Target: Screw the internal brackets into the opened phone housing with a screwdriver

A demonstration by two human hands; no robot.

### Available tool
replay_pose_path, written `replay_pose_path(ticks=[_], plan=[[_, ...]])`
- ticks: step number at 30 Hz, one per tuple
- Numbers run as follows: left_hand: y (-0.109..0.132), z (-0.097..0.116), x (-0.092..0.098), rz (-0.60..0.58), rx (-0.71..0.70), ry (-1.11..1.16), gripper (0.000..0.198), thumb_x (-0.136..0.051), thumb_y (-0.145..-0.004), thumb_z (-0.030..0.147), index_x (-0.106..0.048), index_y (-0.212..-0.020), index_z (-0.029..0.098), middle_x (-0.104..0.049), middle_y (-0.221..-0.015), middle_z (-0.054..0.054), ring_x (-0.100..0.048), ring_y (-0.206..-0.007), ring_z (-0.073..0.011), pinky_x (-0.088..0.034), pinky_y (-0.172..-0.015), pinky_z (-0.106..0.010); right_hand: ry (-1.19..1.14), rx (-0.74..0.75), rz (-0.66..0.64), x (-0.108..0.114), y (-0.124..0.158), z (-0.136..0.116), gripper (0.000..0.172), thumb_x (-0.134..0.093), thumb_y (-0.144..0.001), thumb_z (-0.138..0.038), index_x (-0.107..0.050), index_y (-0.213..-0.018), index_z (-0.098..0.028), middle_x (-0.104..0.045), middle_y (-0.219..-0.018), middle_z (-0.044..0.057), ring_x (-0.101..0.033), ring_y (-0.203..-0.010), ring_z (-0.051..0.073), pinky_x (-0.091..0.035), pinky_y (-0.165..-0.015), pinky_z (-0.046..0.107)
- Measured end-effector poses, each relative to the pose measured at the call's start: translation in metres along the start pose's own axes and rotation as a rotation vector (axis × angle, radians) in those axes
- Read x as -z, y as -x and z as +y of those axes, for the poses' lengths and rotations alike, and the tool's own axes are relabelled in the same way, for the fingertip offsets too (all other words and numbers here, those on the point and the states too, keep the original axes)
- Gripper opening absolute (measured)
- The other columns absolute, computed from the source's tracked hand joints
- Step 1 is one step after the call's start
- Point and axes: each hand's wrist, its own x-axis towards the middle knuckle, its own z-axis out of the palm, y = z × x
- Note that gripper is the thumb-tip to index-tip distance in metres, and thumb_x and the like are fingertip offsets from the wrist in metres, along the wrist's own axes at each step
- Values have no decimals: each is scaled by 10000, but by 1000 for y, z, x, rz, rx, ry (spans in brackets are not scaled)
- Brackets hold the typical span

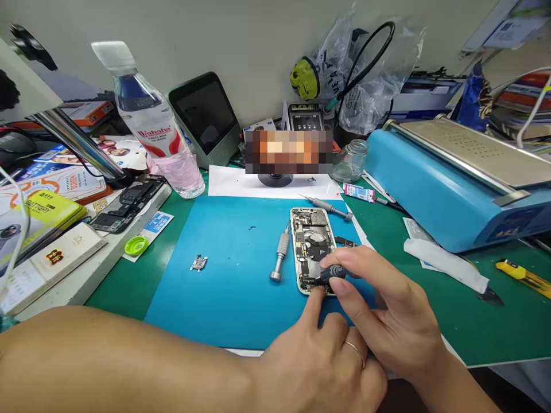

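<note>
An opened smartphone (316, 238) with its inner parts bare lies on the blue mat (215, 312). My left hand (322, 355) bears down on its bottom edge with the index fingertip, the other fingers curled; my left thumb is hidden. Between thumb and index finger, my right hand (391, 310) holds a dark tool with a ridged grip (338, 272) over the phone's lower end; its exact kind is unclear. Left of the phone lies a grey screwdriver (281, 252), and a second screwdriver (329, 207) rests beyond its top. A small metal part (198, 263) sits farther left on the mat.
A blue machine with a metal top plate (430, 183) stands at the right, near a yellow cutter (523, 276). A water bottle (155, 126), a dark-screened device (206, 117) and a glass jar (350, 160) stand behind. Boxes and another phone part (129, 202) lie left.
</note>
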Motion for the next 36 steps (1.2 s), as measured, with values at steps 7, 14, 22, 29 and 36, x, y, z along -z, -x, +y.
replay_pose_path(ticks=[7,14,22,29,36], plan=[[-3,3,-14,169,54,-30,197,-510,-1012,275,-678,-934,210,-706,-838,-30,-626,-777,-250,-466,-996,-546,34,6,32,-1,6,2,684,-597,-896,30,-497,-1491,-292,-734,-1183,41,-705,-1014,181,-616,-913,358],[-1,1,-7,39,-6,-27,229,-527,-1013,335,-572,-822,217,-622,-753,-4,-525,-651,-192,-481,-960,-544,-27,-86,194,-4,18,1,786,-643,-856,70,-471,-1527,-302,-710,-1227,57,-726,-1084,207,-655,-927,388],[-3,2,-2,11,13,-25,200,-531,-993,330,-586,-848,204,-613,-779,-25,-534,-677,-214,-473,-951,-560,-129,-171,242,-5,13,-4,672,-650,-889,20,-518,-1467,-298,-705,-1189,53,-737,-1055,179,-668,-855,294],[-1,-1,-2,37,-9,20,192,-498,-995,297,-625,-905,185,-641,-807,-36,-571,-722,-229,-464,-947,-550,-125,-174,176,-6,16,-3,697,-638,-897,22,-499,-1490,-317,-703,-1223,37,-731,-1067,178,-671,-876,310],[-2,-2,-2,16,-6,39,197,-494,-1000,290,-629,-907,180,-659,-836,-51,-579,-720,-229,-499,-931,-569,-74,-150,151,-5,16,-1,727,-641,-892,34,-497,-1502,-334,-716,-1241,25,-735,-1071,175,-671,-881,312]])
